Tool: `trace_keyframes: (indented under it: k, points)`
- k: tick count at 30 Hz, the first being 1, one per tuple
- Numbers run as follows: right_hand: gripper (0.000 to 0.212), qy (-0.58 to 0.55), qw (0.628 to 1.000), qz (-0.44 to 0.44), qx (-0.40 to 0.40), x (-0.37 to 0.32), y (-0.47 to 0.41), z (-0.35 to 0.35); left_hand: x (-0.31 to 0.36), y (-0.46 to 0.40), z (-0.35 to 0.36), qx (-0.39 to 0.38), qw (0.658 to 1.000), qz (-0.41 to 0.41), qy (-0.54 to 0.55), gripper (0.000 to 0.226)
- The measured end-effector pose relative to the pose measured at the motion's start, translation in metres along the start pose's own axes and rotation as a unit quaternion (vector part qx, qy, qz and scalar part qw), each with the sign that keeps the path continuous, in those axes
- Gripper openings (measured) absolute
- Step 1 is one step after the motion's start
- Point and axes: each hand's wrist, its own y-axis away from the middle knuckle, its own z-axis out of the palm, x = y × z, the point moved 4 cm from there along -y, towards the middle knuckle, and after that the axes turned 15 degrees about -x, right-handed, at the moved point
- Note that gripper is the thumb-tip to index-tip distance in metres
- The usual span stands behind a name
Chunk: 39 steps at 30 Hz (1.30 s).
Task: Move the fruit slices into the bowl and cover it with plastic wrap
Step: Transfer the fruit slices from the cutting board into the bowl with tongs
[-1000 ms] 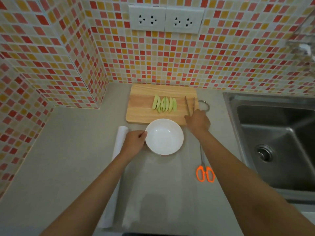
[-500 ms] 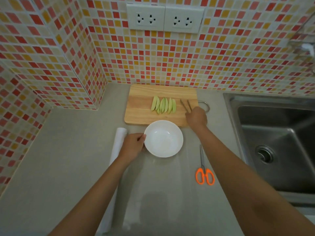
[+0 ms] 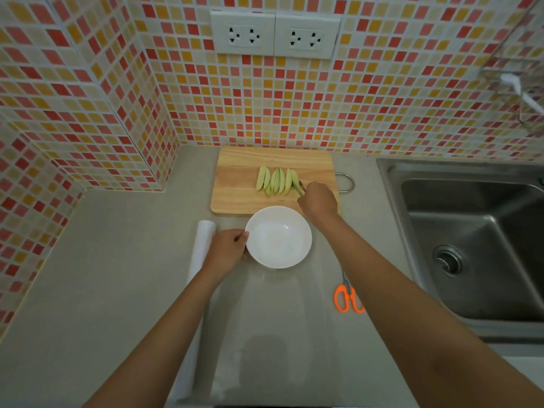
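Tongs down at the slices

My right hand (image 3: 318, 201), clenching the tongs (image 3: 300, 188), has swung their tips onto the nearest slices (image 3: 278, 181); my left hand (image 3: 228, 248) still pinches the bowl (image 3: 278, 235) rim. First pickup looks next.

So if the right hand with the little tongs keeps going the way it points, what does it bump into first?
Probably the pale green fruit slices on the wooden cutting board: the right hand aims its tongs at the nearest slice, seemingly almost touching.
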Motion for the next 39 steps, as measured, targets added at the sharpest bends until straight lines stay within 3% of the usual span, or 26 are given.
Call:
trace_keyframes:
  k: [4,12,18,25,32,39]
  points:
    - [0.032,0.003,1.0,0.007,-0.001,-0.004,0.004,-0.003,-0.001,-0.001,0.0,-0.004,1.0,-0.003,0.007,0.037]
    - [0.044,-0.166,0.983,-0.065,0.04,0.005,0.085,-0.013,-0.001,-0.001,-0.002,-0.002,1.0,0.003,0.0,0.034]
    - [0.047,-0.123,0.987,-0.099,-0.008,0.023,0.146,0.022,0.001,-0.002,-0.004,-0.009,1.0,0.003,-0.007,0.032]
    - [0.039,-0.017,0.998,-0.037,-0.057,0.023,0.138,0.037,0.001,-0.004,-0.004,-0.002,1.0,0.003,-0.011,0.032]
    - [0.045,-0.121,0.991,-0.046,0.041,0.002,0.095,-0.012,0.0,-0.004,-0.004,-0.002,1.0,0.005,-0.009,0.032]
    - [0.036,-0.092,0.996,0.001,0.003,-0.016,0.014,-0.001,-0.002,-0.006,-0.004,-0.004,1.0,0.002,-0.007,0.033]
